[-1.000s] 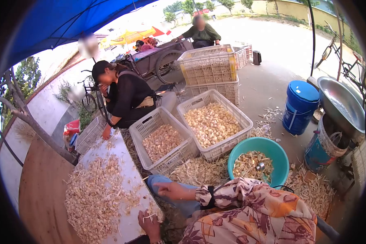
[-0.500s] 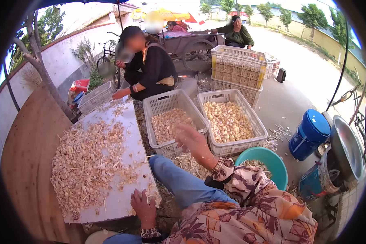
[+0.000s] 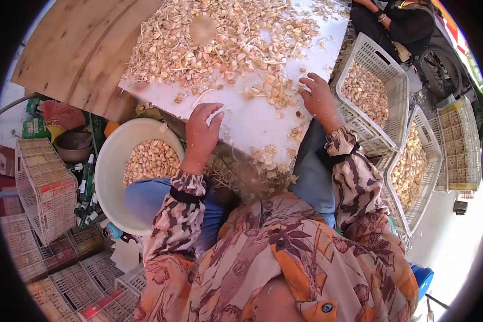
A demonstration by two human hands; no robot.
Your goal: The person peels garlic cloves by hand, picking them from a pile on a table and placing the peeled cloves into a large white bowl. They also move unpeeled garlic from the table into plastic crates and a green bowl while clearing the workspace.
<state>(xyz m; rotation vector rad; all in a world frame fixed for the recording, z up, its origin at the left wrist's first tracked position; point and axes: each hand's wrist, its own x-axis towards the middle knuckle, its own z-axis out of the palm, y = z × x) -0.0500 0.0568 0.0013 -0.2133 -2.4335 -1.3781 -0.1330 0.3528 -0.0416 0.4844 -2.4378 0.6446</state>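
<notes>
A heap of garlic cloves [image 3: 214,59], mixed with dry skins and stalks, covers the far part of a white board [image 3: 252,126]. Over the board's near left edge is my left hand [image 3: 203,134], its thumb apart from the fingers and nothing visible in it. My right hand [image 3: 320,102] hovers by the board's right edge, fingers bent and spread, also without anything visible in it. Between the hands lies a small cluster of cloves and skins [image 3: 276,90]. To the left, a pale round tub [image 3: 106,177] contains cloves [image 3: 151,160].
Two plastic crates, a nearer-board crate [image 3: 354,126] and a lower crate [image 3: 439,161], hold cloves on the right. Stacked crates [image 3: 45,188] stand at left. A brown wooden sheet [image 3: 86,45] adjoins the board. A co-worker's arm [image 3: 383,19] shows at top right.
My view has swung downward and left. My right hand, raised before the crates earlier, is now over the board's right edge. My left hand has lifted from the board's near edge.
</notes>
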